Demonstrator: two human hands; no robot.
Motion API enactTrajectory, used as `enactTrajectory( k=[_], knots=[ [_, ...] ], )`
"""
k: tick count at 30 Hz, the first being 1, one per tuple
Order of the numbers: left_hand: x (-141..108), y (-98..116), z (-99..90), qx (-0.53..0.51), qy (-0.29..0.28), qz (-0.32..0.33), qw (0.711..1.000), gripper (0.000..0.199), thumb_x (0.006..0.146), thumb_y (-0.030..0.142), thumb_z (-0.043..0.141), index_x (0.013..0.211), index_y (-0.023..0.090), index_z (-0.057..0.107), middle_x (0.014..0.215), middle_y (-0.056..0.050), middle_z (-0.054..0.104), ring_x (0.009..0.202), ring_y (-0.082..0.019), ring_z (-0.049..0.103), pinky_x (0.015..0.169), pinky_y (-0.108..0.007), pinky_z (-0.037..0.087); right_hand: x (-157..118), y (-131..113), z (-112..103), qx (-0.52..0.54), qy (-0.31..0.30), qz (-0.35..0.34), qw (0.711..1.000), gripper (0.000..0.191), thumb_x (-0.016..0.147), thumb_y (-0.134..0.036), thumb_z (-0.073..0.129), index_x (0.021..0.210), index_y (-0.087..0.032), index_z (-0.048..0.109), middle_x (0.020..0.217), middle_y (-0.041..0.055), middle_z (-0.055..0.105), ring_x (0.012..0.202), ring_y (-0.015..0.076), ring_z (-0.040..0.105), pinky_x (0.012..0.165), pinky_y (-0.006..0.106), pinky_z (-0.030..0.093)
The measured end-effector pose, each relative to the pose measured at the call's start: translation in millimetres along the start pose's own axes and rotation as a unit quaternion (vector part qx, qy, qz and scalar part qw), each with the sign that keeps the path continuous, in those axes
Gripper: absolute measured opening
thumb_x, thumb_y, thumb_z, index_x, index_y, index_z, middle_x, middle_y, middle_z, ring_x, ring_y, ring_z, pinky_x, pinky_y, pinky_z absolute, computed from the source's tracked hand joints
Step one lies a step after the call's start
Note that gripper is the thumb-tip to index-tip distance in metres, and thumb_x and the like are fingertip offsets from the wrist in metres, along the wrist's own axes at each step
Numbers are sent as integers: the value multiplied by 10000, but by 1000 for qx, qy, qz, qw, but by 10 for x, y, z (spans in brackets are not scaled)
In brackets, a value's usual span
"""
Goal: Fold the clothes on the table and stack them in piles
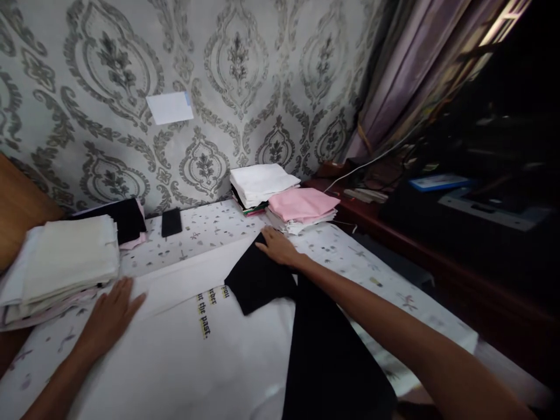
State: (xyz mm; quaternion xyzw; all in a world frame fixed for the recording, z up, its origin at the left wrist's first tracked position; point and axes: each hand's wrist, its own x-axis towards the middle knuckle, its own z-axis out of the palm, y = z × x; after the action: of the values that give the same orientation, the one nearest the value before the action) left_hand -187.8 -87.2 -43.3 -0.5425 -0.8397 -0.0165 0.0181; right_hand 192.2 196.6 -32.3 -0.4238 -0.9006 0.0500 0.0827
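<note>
from my head, i see my left hand [109,321] open, thumb out, at the left edge of the white cloth [175,356] with words, which lies on the table [376,280]. my right hand [280,248] is on the far end of the black cloth [260,280], near the pink cloth [304,204], but i cannot tell if it pinches.

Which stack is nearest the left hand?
The cream-topped stack, just beside the left hand. The black-topped pile is behind it; the white-topped stack and pink-topped stack are farther right.
</note>
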Motion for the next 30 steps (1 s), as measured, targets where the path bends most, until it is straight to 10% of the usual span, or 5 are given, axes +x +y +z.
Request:
enactTrajectory(
  k=[9, 16, 24, 30],
  knots=[
    [-376, -71, -366, -22, 16, -68, 997, 674, 968, 467, 231, 1458, 30, 382, 1581, -241, 286, 1485, -330, 241, 1142, -584, 276, -92, 105, -50, 43, 77, -50, 995, 475, 960, -310, 445, 1385, -105, 498, 1467, 206, 481, 1391, 316, 415, 1126, 514, 349],
    [-832, 102, -377, -15, -27, 2, 1000, 652, 973, 506, 213, 1515, 165, 335, 1612, -125, 279, 1506, -275, 196, 1188, -552, 213, -1018, -359, -308, 101, -37, -235, 966, 485, 988, -368, 440, 1450, -222, 465, 1545, 132, 407, 1459, 275, 313, 1163, 544, 282],
    [-1162, -48, -362, -16, 15, -8, 1000, 620, 948, 472, 227, 1417, 148, 470, 1535, -179, 413, 1452, -340, 323, 1098, -629, 334, -1993, -333, -496, 163, -58, -210, 962, 397, 979, -319, 478, 1356, -236, 571, 1522, 120, 445, 1438, 254, 360, 1171, 526, 295],
    [-1100, 766, -532, -96, 76, 181, 976, 501, 959, 454, 343, 1376, 220, 492, 1464, -116, 506, 1333, -279, 479, 1110, -465, 399, -2022, -214, -649, 252, 33, -74, 964, 255, 944, -245, 492, 1111, -216, 682, 1217, 91, 674, 1116, 210, 637, 970, 397, 508]
  ],
)
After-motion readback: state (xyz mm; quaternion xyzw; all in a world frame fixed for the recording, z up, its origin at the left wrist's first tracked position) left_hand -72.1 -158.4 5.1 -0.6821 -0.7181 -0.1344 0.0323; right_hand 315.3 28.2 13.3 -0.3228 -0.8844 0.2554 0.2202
